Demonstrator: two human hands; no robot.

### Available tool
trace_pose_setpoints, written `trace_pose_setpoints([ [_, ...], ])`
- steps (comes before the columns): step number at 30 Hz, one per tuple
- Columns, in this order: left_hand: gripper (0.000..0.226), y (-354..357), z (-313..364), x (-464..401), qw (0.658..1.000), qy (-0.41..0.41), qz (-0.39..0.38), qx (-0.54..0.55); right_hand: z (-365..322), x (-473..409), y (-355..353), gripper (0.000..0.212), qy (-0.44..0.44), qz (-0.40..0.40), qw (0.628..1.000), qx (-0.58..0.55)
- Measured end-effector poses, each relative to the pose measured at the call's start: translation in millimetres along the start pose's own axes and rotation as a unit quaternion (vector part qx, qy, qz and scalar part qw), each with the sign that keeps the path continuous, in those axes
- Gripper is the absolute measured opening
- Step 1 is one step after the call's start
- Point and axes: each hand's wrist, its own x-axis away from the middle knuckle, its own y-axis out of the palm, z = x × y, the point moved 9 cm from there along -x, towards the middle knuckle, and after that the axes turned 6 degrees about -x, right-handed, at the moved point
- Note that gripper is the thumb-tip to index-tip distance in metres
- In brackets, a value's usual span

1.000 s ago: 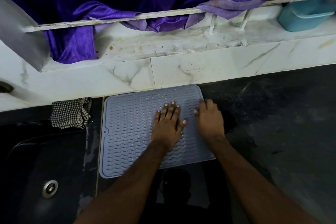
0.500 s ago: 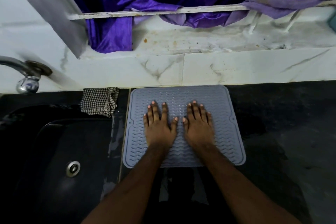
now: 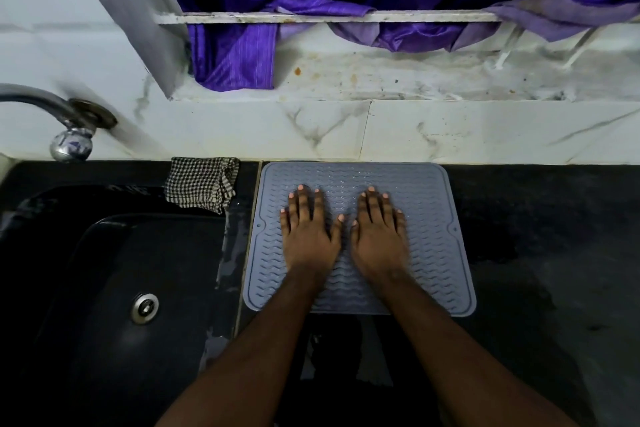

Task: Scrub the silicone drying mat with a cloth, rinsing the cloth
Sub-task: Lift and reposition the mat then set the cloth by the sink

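A grey silicone drying mat (image 3: 429,218) with wavy ridges lies flat on the dark counter against the white marble wall. My left hand (image 3: 308,229) and my right hand (image 3: 377,232) rest palm down side by side on the mat's middle, fingers spread, holding nothing. A black-and-white checked cloth (image 3: 201,185) sits crumpled on the sink's back rim, just left of the mat and apart from both hands.
A black sink (image 3: 104,288) with a metal drain (image 3: 144,308) fills the left side. A metal tap (image 3: 65,121) juts from the wall above it. Dark counter (image 3: 554,270) stretches right of the mat. Purple curtain (image 3: 235,55) hangs over the marble ledge behind.
My right hand moved from the mat's right edge onto its middle, beside my left hand. The view shifted left, bringing the tap and more sink into sight. The cloth stayed put.
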Motion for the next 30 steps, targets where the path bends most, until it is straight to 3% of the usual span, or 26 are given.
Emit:
trace_pose_setpoints([
  [3,0.071,-13.2,-11.8,-2.6,0.999,-0.018,0.03,-0.013,-30.9,-3.0,3.0,0.06,-0.027,-0.004,1.0,-0.014],
  [9,0.074,-4.6,-50.4,13.3,0.997,-0.081,0.003,-0.017,-48.3,1.4,18.2,0.063,-0.057,-0.03,0.998,-0.003],
  [13,0.075,2.2,-50.7,26.6,0.997,-0.076,0.002,-0.005,-36.5,5.7,10.0,0.062,-0.085,-0.002,0.996,-0.003],
  [25,0.073,-5.3,-48.5,30.3,0.996,-0.084,-0.018,0.022,-36.6,3.1,11.8,0.065,-0.097,-0.014,0.995,0.007],
  [30,0.064,-20.8,-57.0,36.6,0.996,-0.039,-0.012,0.074,-79.8,5.4,12.9,0.061,-0.075,-0.027,0.997,0.003],
])
